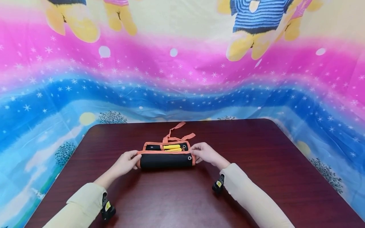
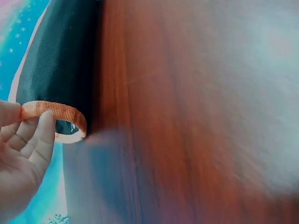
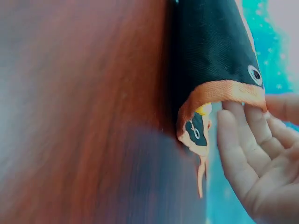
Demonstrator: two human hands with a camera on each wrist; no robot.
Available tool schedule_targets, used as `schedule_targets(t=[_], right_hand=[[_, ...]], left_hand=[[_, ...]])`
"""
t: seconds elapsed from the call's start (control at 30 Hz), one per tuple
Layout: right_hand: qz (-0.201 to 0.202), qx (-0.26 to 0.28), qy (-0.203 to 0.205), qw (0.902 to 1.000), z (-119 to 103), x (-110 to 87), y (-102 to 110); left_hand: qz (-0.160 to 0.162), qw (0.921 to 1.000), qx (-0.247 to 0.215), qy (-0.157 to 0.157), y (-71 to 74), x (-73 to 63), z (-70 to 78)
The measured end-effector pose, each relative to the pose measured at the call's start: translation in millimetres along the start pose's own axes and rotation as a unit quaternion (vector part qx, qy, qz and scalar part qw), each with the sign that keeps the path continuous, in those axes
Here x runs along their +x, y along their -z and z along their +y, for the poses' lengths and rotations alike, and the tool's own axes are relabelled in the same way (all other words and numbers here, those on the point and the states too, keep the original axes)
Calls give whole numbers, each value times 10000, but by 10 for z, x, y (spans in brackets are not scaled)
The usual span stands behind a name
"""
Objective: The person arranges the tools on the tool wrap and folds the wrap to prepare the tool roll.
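Observation:
A black fabric tool roll with orange trim lies partly rolled on the table. Behind its rolled front, yellow tool handles show against the flat back part. My left hand pinches the orange trim at the left end; the left wrist view shows thumb and fingers on that edging. At the other end, my right hand holds the upper corner of the roll, close to a metal eyelet. The roll's right end gapes, with a bit of yellow visible inside. Most of the tools are hidden.
Orange tie straps trail from the roll toward the table's back edge. The dark red wooden table has rounded far corners. A patterned cloth hangs behind and around it.

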State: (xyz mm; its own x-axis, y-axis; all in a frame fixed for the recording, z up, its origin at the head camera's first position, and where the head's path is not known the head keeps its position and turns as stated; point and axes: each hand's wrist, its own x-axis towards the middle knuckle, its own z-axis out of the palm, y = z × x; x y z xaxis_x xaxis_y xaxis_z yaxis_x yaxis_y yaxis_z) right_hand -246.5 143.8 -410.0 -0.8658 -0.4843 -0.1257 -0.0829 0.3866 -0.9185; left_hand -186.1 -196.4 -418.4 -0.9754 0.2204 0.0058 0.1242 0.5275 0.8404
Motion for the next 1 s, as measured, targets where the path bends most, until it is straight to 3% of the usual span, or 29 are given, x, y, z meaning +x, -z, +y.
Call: schedule_targets(t=[0.1,0.27,0.4,0.5,0.57,0.63,0.67,0.73,0.83,0.93,1.0], right_hand=[[244,305,-326,9987,9,114,-14],[353,500,-652,9960,85,272,-30],[402,242,-786,9958,147,367,-58],[575,-303,-740,9951,162,393,-87],[773,-918,-489,9916,154,377,-104],[895,-1546,-35,9839,129,333,-114],[870,-1879,281,9779,112,303,-115],[639,-2426,860,9642,78,236,-113],[-44,-2938,1434,9450,47,145,-102],[-598,-3295,1379,9321,58,94,-103],[-787,-3468,1240,9264,86,88,-111]], left_hand=[[87,9980,-410,482,-20,96,-28],[261,9870,-994,1236,-96,221,-103],[317,9801,-1199,1548,-156,273,-151],[295,9825,-996,1548,-143,274,-153],[399,9896,-455,1305,-103,252,-141],[536,9951,333,762,-47,209,-124],[608,9941,788,422,-23,185,-122],[666,9821,1718,-379,12,132,-130],[306,9513,2715,-1426,15,59,-173],[-163,9282,3235,-1831,-16,13,-225],[-361,9245,3344,-1794,-34,5,-253]])
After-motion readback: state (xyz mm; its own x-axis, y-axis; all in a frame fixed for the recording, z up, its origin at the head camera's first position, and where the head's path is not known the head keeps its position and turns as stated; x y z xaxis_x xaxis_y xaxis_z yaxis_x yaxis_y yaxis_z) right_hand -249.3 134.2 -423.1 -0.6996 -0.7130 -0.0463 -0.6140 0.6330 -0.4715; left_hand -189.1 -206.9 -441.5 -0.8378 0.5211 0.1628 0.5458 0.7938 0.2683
